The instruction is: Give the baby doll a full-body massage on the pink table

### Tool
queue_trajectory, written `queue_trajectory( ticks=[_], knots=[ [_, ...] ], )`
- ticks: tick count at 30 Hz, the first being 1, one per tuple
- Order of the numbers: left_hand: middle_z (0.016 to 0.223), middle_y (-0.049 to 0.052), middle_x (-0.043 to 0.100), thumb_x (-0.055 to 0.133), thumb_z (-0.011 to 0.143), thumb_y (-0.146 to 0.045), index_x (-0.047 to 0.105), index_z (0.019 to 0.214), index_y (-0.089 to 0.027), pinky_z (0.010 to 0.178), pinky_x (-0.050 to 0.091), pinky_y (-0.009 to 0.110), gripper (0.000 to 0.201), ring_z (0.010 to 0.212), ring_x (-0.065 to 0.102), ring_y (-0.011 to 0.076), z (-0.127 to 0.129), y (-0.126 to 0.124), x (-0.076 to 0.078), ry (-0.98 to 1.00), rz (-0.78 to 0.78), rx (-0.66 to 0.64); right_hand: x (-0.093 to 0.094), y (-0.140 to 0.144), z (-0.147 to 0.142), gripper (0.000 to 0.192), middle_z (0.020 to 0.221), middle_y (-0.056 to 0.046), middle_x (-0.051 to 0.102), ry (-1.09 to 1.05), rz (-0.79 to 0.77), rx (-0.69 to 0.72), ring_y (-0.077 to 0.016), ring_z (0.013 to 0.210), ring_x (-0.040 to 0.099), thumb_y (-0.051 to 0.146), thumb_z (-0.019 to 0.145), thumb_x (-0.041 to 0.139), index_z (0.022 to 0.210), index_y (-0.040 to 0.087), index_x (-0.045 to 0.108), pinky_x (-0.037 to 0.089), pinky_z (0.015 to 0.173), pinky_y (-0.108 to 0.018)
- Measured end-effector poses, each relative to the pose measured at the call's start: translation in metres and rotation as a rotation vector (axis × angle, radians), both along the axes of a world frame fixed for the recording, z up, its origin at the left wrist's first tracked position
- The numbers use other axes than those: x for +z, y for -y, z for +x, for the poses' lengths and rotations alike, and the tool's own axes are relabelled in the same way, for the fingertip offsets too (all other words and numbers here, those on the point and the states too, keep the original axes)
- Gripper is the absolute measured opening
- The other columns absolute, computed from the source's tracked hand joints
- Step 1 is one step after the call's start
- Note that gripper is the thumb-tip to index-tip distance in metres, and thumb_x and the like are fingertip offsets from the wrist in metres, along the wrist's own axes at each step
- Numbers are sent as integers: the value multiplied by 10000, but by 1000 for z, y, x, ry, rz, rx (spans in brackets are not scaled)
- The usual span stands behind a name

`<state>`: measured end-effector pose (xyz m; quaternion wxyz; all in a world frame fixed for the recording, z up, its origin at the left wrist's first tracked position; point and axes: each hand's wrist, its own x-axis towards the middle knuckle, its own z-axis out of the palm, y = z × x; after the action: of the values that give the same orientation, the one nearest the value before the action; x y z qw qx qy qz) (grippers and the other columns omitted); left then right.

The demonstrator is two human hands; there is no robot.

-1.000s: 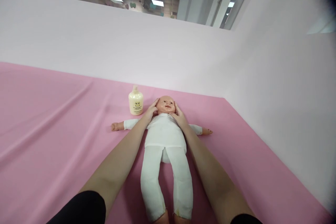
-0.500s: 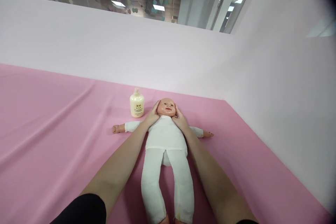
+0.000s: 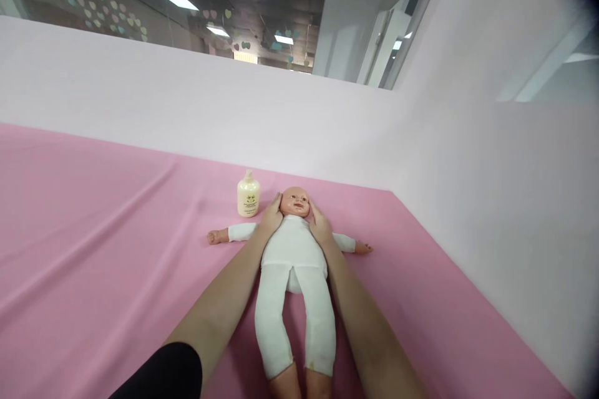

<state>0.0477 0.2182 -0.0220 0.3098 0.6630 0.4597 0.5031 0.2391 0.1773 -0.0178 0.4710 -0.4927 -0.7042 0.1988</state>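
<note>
A baby doll (image 3: 294, 246) in a white cloth suit lies on its back, arms spread wide and legs pointing toward me. My left hand (image 3: 271, 213) is against the left side of the doll's head, thumb near its cheek. On the opposite side my right hand (image 3: 319, 223) cups the head in the same way. Between them the head is held, and most of the fingers are hidden beside and behind it. A cream-coloured pump bottle (image 3: 248, 198) with a small printed label stands upright just left of my left hand, apart from it.
Pink sheeting (image 3: 116, 230) with a few creases covers the surface under the doll. A white wall (image 3: 187, 100) rises behind it, and another wall (image 3: 491, 199) closes off the right side. Above the back wall a glass window (image 3: 262, 6) has heart-shaped stickers.
My view has tilted up slightly, so more window shows and the doll appears lower and a little smaller. Both hands stay at the doll's head, and the bottle has not moved on the sheet.
</note>
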Motion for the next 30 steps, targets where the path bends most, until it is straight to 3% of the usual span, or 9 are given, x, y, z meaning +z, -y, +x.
queue_trajectory(
  ticks=[3, 6, 9, 12, 15, 20, 23, 26, 30],
  knots=[
    [1444, 51, 363, 465, 718, -83, 511, 1282, -186, 1128, 219, 409, 576, 1335, 320, 251, -7, 8, 23, -75, 125, 34, 4, 16, 10, 568, 1433, -47, 384, 156, 117, 39, -183, 1327, 356, 165, 822, 376, 1390, 175, 358, 259, 1124, -388],
    [1395, 33, 429, 421, 750, -89, 571, 1208, -210, 1127, 225, 393, 497, 1300, 370, 227, -18, 20, 64, -150, 310, 71, 27, 33, 8, 523, 1449, -49, 352, 253, 175, 64, -187, 1355, 305, 160, 830, 373, 1350, 175, 427, 241, 1131, -402],
    [1396, 31, 424, 409, 779, -99, 552, 1218, -213, 1160, 29, 413, 476, 1368, 242, 215, -36, 28, 100, -226, 474, 190, 60, 55, -14, 485, 1434, -41, 381, 294, 202, 131, -186, 1363, 287, 185, 869, 349, 1346, 198, 433, 252, 1124, -415],
    [1452, 78, 340, 441, 784, -128, 507, 1257, -171, 1133, -44, 501, 479, 1399, 134, 270, -58, 27, 111, -276, 418, 338, 80, 81, -47, 447, 1413, -21, 415, 374, 175, 292, -177, 1331, 349, 217, 899, 344, 1333, 251, 448, 275, 1111, -398],
    [1457, 108, 325, 463, 779, -147, 576, 1162, -171, 1065, -39, 641, 400, 1380, 139, 366, -70, 26, 113, -406, 237, 358, 76, 103, -76, 440, 1439, -43, 375, 546, 82, 366, -235, 1350, 312, 257, 891, 405, 1328, 261, 452, 253, 1105, -448],
    [1481, 64, 289, 333, 873, -187, 495, 1261, -197, 1103, 41, 588, 421, 1399, 135, 270, -27, 55, 131, -592, 367, 333, 54, 127, -94, 378, 1398, -96, 430, 789, 47, 404, -292, 1337, 312, 380, 933, 353, 1169, 192, 580, 235, 1068, -526],
    [1463, 54, 332, 331, 902, -241, 478, 1280, -217, 1122, 118, 516, 407, 1379, 219, 227, 25, 79, 120, -745, 415, -79, 48, 135, -93, 318, 1221, -87, 590, 825, 124, 405, -250, 1218, 453, 336, 921, 390, 1081, 174, 611, 276, 1052, -464],
    [1413, 64, 415, 368, 914, -334, 479, 1285, -231, 1108, 135, 531, 401, 1341, 303, 245, 59, 91, 86, -884, 399, -416, 43, 142, -88, 292, 1130, -88, 635, 821, 146, 352, -228, 1087, 534, 262, 885, 443, 1101, 139, 597, 346, 1005, -385],
    [1377, 71, 461, 371, 921, -348, 543, 1232, -225, 1089, 239, 451, 376, 1292, 387, 228, 61, 83, 48, -956, 299, -504, 40, 155, -75, 314, 1124, -77, 636, 839, 161, 338, -210, 1093, 525, 292, 925, 385, 1085, 148, 613, 360, 1004, -380]
  ],
)
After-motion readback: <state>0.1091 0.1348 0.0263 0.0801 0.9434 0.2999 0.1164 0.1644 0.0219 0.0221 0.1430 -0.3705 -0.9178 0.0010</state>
